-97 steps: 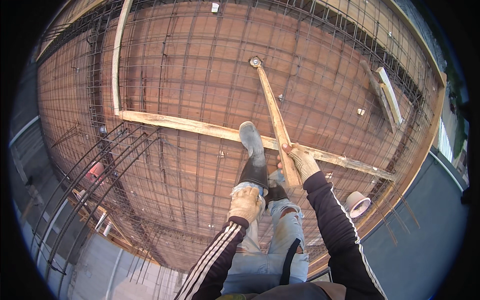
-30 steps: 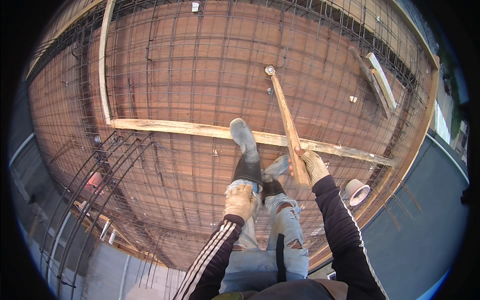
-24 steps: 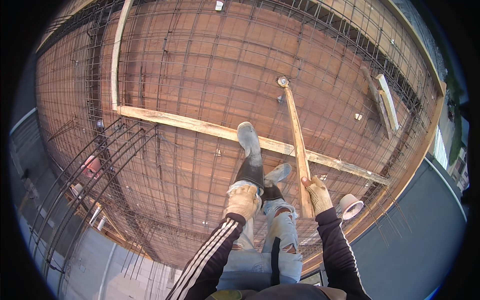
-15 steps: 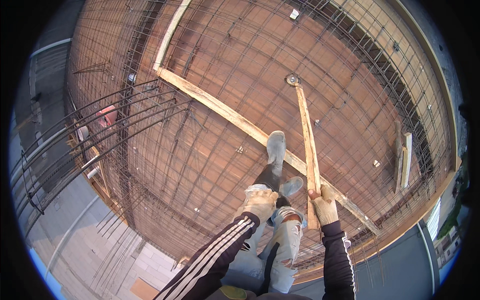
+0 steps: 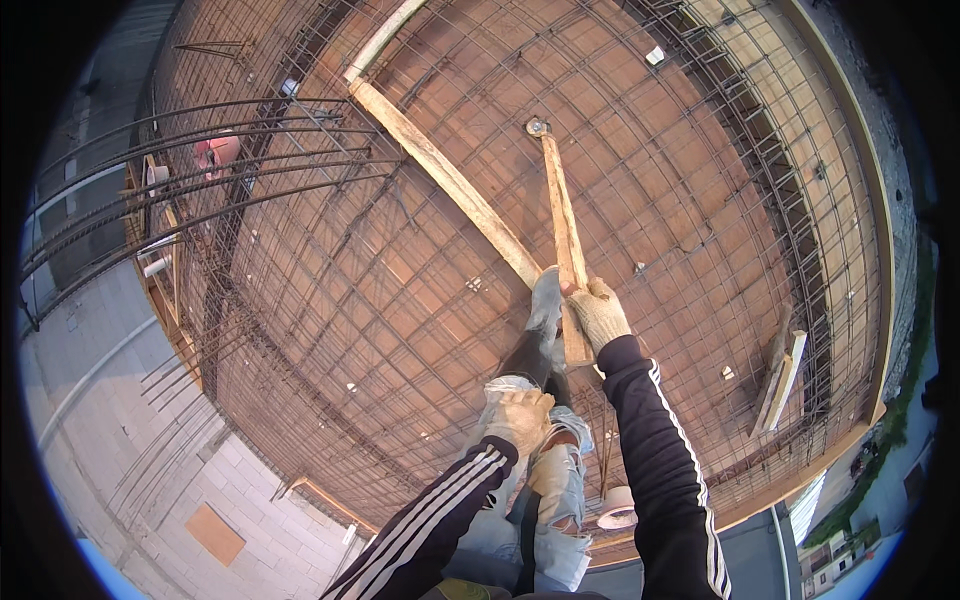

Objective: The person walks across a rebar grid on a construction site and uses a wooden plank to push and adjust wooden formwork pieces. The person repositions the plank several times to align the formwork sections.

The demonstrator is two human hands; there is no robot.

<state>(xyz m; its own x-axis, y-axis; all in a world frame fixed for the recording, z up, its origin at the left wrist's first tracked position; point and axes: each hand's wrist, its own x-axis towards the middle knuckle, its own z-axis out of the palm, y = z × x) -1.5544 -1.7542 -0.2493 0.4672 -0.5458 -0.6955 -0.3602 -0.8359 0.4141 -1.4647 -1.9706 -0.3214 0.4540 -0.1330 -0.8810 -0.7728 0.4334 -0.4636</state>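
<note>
My right hand [image 5: 602, 314], in a pale work glove, is closed round the near part of a wooden stick [image 5: 565, 215]. A small round, shiny piece [image 5: 537, 127] sits at the stick's far end. My left hand [image 5: 522, 417], gloved too, rests with curled fingers on my left knee; whether anything is inside it is hidden. Below, a grey rubber boot [image 5: 545, 305] stands at the near end of a long wooden board [image 5: 450, 185], which lies across a rebar mesh [image 5: 420, 270] over reddish-brown panels.
Thick rebars [image 5: 270, 150] stick out at the left, near a pink object [image 5: 217, 152]. Short wood pieces [image 5: 780, 385] lie at the right. A wooden edge board [image 5: 887, 300] bounds the mesh. Pale block paving [image 5: 110, 430] lies beyond the left edge; a white round object [image 5: 618, 508] is by my right forearm.
My right hand has moved forward and left with the stick, whose round end has shifted the same way. The view has turned. My left hand stays at the knee.
</note>
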